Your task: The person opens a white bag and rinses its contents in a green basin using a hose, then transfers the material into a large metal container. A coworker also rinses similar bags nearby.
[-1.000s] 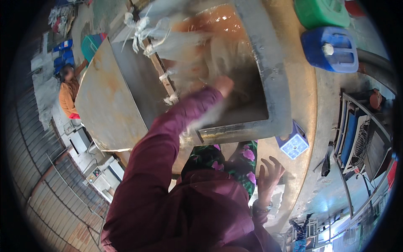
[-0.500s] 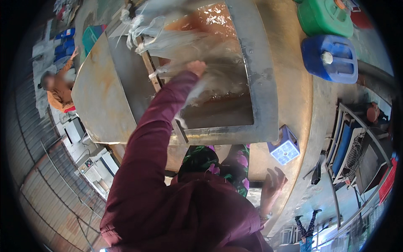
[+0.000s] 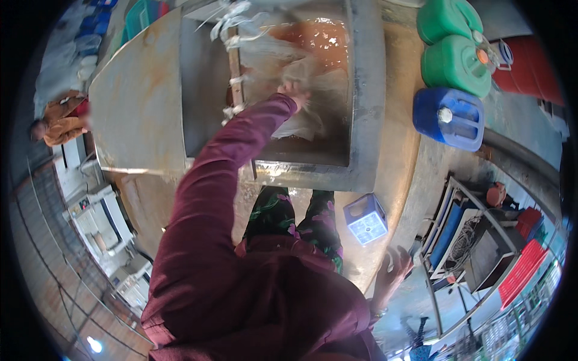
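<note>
My left arm, in a maroon sleeve, reaches over a metal tank of brownish water. There my left hand [image 3: 294, 93], fingers apart, lies against thin, translucent plastic film [image 3: 301, 123] that spreads through the water; I see no grip on it. A narrow bar [image 3: 235, 66] crosses the tank's opening left of the hand, with whitish plastic strips [image 3: 233, 21] knotted round it. The tank [image 3: 366, 90] has a broad grey metal rim. Off to my right, well away from the tank, my right hand [image 3: 392, 271] hangs with loosely bent, parted fingers and nothing in it.
A small blue plastic stool [image 3: 366, 219] stands right of my legs. Blue [image 3: 448, 118] and green jerrycans [image 3: 456, 66] line the right side, near a red drum [image 3: 530, 69]. A metal-framed cart [image 3: 469, 240] is farther right. Another person [image 3: 63, 123] is at the far left.
My left hand has gone from a closed fist amid blurred film to parted fingers on film lying lower in the water. The view has shifted; my right hand stays empty.
</note>
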The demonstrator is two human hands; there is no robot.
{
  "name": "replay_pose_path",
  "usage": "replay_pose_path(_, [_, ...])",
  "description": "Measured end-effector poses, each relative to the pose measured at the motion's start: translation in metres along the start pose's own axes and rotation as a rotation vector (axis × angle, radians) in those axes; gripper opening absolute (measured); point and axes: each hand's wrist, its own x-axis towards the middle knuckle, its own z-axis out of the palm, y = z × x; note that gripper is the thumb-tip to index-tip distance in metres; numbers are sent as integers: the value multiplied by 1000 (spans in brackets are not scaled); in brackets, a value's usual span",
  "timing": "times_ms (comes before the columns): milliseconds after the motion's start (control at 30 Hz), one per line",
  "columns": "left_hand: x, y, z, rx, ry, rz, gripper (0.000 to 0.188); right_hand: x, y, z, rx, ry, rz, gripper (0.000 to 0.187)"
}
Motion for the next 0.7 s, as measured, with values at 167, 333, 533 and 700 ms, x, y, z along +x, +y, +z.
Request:
replay_pose_path(167, [-167,-12,-82,-220,175,174,68,56,-27,-29,71,77,-247,32])
replay_pose_path(333, [-346,-81,-98,-775,1149,-486,25,89,-62,-47,134,191,-248,44])
replay_pose_path(533, [-467,-73,69,-831,1252,-931,29,122,-115,-56,11,280,-565,68])
replay_pose_path(700, [-506,-1,246,-936,-55,-781,43,147,-118,-50,-235,151,-655,47])
